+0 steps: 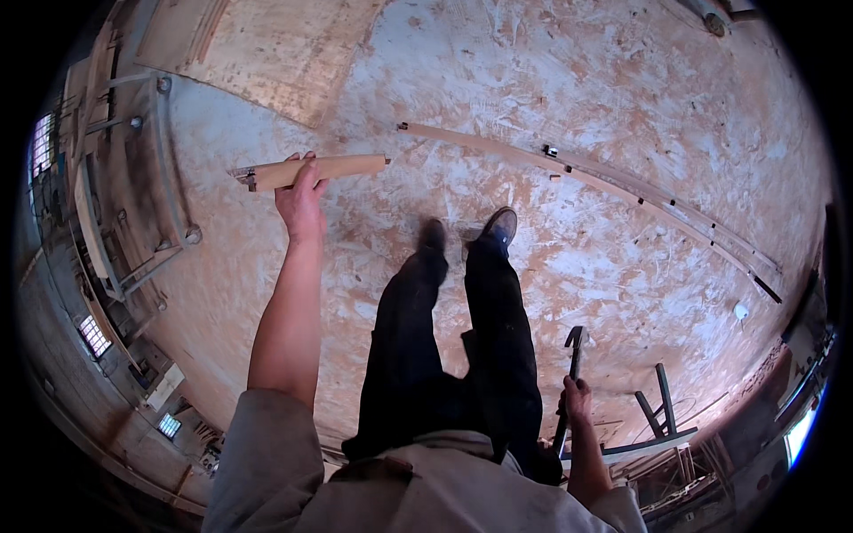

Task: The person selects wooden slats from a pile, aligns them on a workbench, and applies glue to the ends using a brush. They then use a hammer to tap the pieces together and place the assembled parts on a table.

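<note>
My left hand (302, 209) is stretched out ahead, its fingers wrapped round a short pale wooden rail (354, 166). The rail is held level above the floor, and narrow, darker tongues show at its ends. Low at my right side, my right hand (578, 401) grips a claw hammer (576, 354) by its dark handle, the head pointing up and away from me. On the floor ahead to the right lie long wooden strips (609, 186) with dark slots along them. A small dark block (550, 150) sits against the strips.
A large wooden sheet (267, 58) lies on the floor at the far left. A metal frame on wheels (169, 164) carrying timber stands along the left. Close by on the right is a wooden stand with dark legs (662, 404). My shoes (502, 224) are on the dusty floor (391, 213).
</note>
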Demonstrator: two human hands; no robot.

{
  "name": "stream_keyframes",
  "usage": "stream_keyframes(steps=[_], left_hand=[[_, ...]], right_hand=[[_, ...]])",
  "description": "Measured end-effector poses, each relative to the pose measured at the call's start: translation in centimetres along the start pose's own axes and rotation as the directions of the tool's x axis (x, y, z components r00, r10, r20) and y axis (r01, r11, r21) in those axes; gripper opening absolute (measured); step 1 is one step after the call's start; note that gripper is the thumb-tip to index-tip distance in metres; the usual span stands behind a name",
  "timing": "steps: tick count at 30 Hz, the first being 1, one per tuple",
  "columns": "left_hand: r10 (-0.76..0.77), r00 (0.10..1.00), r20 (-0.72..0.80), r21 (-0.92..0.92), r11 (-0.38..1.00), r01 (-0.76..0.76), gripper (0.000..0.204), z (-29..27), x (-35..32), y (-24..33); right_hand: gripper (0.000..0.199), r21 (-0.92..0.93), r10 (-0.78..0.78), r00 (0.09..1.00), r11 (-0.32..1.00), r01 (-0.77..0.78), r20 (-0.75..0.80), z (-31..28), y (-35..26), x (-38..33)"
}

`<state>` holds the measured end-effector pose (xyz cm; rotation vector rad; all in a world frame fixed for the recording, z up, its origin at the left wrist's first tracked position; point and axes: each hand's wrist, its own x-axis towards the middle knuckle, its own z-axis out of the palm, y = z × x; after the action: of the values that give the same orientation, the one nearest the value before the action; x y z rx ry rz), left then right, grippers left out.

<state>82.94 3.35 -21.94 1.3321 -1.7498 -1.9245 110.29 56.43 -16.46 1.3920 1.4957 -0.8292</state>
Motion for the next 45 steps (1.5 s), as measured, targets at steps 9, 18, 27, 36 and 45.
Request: stream_keyframes(steps=[9,18,27,36,45], left_hand=[[0.012,0.997,0.077,-0.075,0.997,-0.006,0.05,2.0,12.2,-12.2],[0.066,0.995,0.078,-0.046,0.997,-0.063,0.045,3.8,19.1,-20.5],[0.08,0.979,0.187,0.047,0.995,-0.09,0.049,3.3,20.6,-22.7],[0.089,0.973,0.213,0.04,0.994,-0.099,0.046,3.5,20.8,-23.8],[0.193,0.952,0.237,0.22,0.944,-0.246,0.041,4.8,20.0,-23.9]], right_hand=[[0.024,0.088,-0.239,0.97,0.968,0.234,0.047,7.5,-12.6,0.6],[0.019,0.042,-0.242,0.965,0.97,0.239,0.1,15.2,-16.2,2.5],[0.015,0.057,-0.137,0.987,0.989,0.133,0.078,16.9,-18.0,2.9],[0.016,0.03,-0.16,0.985,0.987,0.158,0.067,16.3,-18.0,4.0],[0.016,0.035,-0.156,0.984,0.988,0.153,0.081,16.4,-18.5,4.5]])
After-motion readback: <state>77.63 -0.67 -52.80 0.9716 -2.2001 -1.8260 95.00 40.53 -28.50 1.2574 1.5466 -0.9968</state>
